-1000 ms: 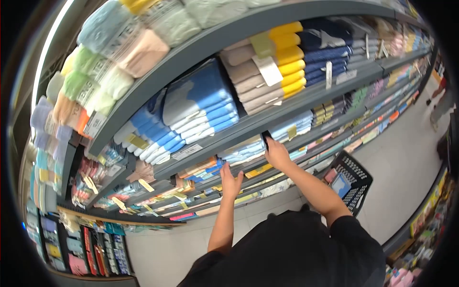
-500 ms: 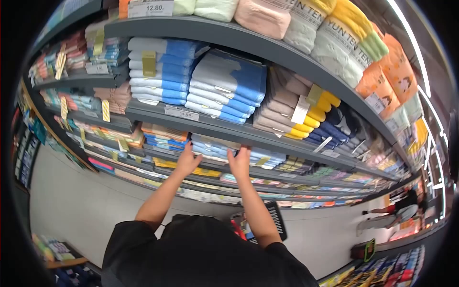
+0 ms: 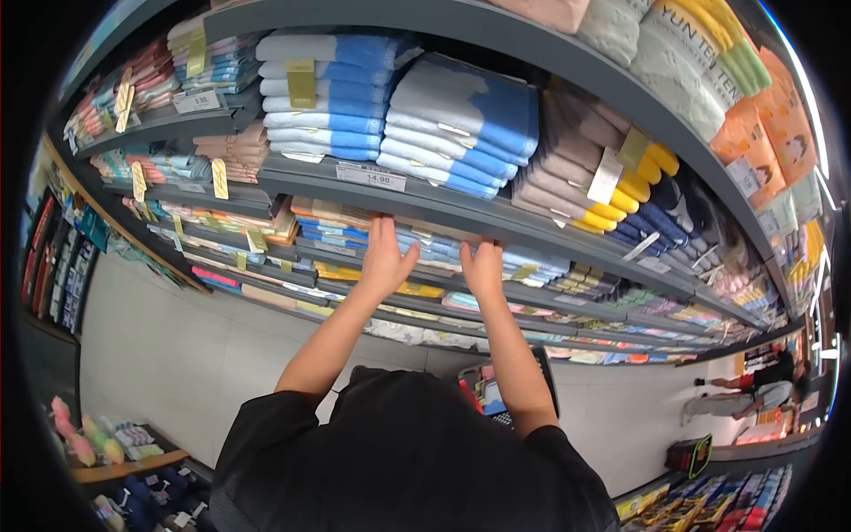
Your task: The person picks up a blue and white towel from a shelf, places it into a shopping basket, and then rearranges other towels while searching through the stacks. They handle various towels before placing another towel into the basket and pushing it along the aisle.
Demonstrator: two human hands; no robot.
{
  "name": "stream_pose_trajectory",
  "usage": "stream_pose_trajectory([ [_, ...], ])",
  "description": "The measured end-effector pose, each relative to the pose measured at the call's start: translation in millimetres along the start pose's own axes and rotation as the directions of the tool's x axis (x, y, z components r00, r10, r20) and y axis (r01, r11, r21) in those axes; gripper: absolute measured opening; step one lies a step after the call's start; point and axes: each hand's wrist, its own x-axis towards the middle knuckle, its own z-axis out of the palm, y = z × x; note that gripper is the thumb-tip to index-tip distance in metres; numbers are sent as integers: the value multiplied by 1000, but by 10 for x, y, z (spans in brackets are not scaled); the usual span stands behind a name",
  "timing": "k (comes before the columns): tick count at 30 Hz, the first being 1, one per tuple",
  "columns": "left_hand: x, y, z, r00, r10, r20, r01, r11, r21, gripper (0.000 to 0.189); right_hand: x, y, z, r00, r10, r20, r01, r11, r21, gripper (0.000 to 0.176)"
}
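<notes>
My left hand (image 3: 387, 260) reaches into the shelf gap, fingers stretched upward and thumb apart. Its fingertips overlap the underside edge of the grey shelf board (image 3: 425, 206) above. Level with it on the right, my right hand (image 3: 483, 269) has its fingers extended and thumb out. Between the two hands lies a stack of folded pale-blue towels (image 3: 434, 254). Left of my left hand is a stack of orange and blue folded towels (image 3: 330, 232). On the board above sit blue-and-white folded towels (image 3: 461, 115) and beige ones with yellow edges (image 3: 576, 168).
A price tag (image 3: 370, 176) is fixed to the shelf front. A shopping basket (image 3: 545, 381) shows beside my right forearm. Along the aisle floor (image 3: 222, 355), a person (image 3: 745, 399) stands far right near another basket (image 3: 690, 455). Packaged towels (image 3: 691, 89) fill the top shelf.
The view has shifted, so the shelves sit farther right and slightly higher at the left. Both hands have moved up to the shelf board's edge, still spaced apart.
</notes>
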Motion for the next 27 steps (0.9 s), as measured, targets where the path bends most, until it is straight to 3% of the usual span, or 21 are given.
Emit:
stream_pose_trajectory([
  [1, 87, 57, -28, 999, -42, -23, 41, 997, -63, 59, 2, -17, -9, 1000, 28, 14, -28, 999, 21, 54],
  [4, 319, -234, 57, 989, -35, 140, 47, 995, -87, 39, 5, -69, -22, 998, 66, 14, -67, 995, 74, 55],
  [5, 336, -268, 128, 998, -15, 57, 19, 998, -61, 26, 1, -76, -25, 998, 61, 6, -61, 994, 91, 55],
  [8, 315, -76, 29, 942, -242, 232, 276, 953, -129, 33, 15, -16, -29, 993, 90, 75, -99, 987, 129, 56],
  [12, 145, -550, 257, 938, -204, 280, 170, 976, 139, 50, -109, 80, 107, 982, 143, 127, -139, 989, -46, 51],
  [14, 27, -518, 285, 987, -55, 149, 56, 998, -3, 55, -137, 10, 31, 981, 147, 124, -144, 989, -29, 52],
  [15, 20, -377, 270, 993, -44, 108, 38, 998, 52, 59, -118, -41, -29, 982, 138, 128, -137, 990, -13, 52],
  [18, 75, -52, 151, 999, 50, 20, -54, 968, 244, 68, -166, -184, -181, 992, -56, -115, 63, 997, 54, 54],
  [20, 213, -92, 145, 983, 181, 40, -182, 903, 389, 71, -201, -229, -281, 998, -5, -62, 8, 999, 42, 56],
  [21, 292, -101, 131, 990, 23, 142, -84, 894, 439, 69, -200, -229, -312, 999, 14, -31, -13, 999, 40, 56],
  [24, 616, 198, -86, 904, -150, 401, -18, 923, 385, 65, -104, -155, -336, 992, -128, -21, 126, 989, -75, 57],
  [25, 680, 202, -101, 887, -115, 447, -67, 926, 372, 65, -72, -161, -312, 983, -176, -48, 169, 978, -124, 52],
  [27, 758, 181, -120, 839, -43, 542, -168, 928, 333, 65, 40, -205, -336, 988, -62, 142, 87, 981, -174, 48],
])
